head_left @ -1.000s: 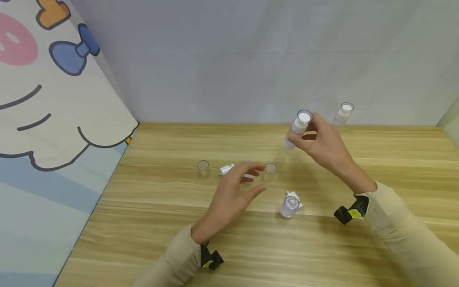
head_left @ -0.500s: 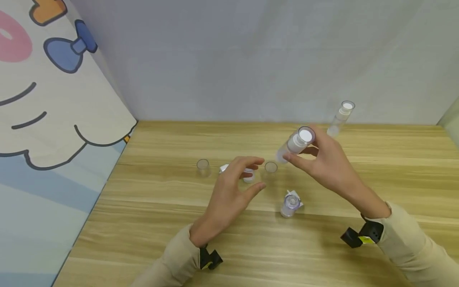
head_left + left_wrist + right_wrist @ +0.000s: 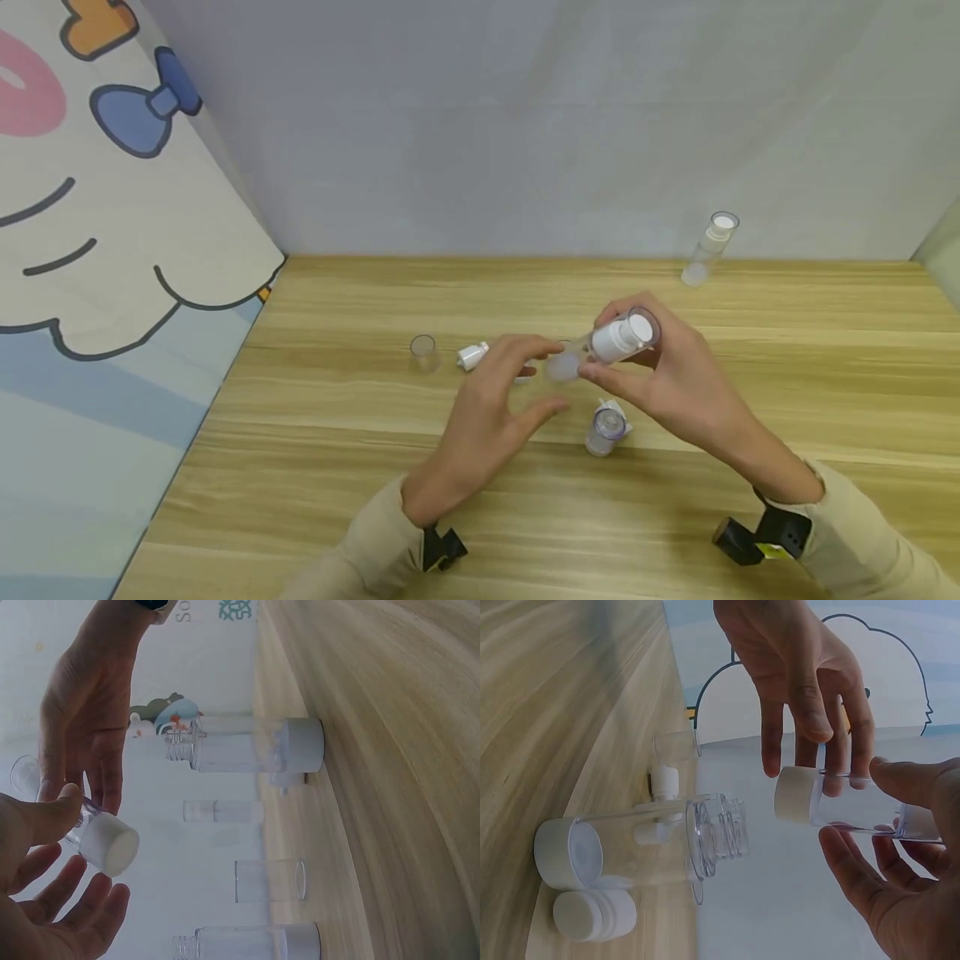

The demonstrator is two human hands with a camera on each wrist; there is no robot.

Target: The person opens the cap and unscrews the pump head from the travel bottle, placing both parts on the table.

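Observation:
My right hand [image 3: 686, 379] grips a clear bottle [image 3: 617, 340] with a white pump top, a clear cap and a white base. The bottle tilts in the air, its base pointing at my left hand [image 3: 483, 417]. Relaxed, spread fingers and thumb of that left hand stand around the base end. In the right wrist view the white base [image 3: 796, 793] shows close to the left fingertips. Below the hands, an uncapped clear bottle [image 3: 604, 435] stands upright on the table, its threaded neck bare. A white pump head [image 3: 592, 915] lies right beside it.
A capped pump bottle [image 3: 708, 250] stands at the back right, near the grey backdrop. To the left are a clear cap [image 3: 424, 354] and a white pump head [image 3: 472, 357] on the wooden table [image 3: 300, 467]. Another uncapped bottle [image 3: 247, 943] is partly hidden behind my left hand in the head view.
My right hand has brought the bottle from the back right down and left towards my left hand, tilting it further. The left hand has barely moved.

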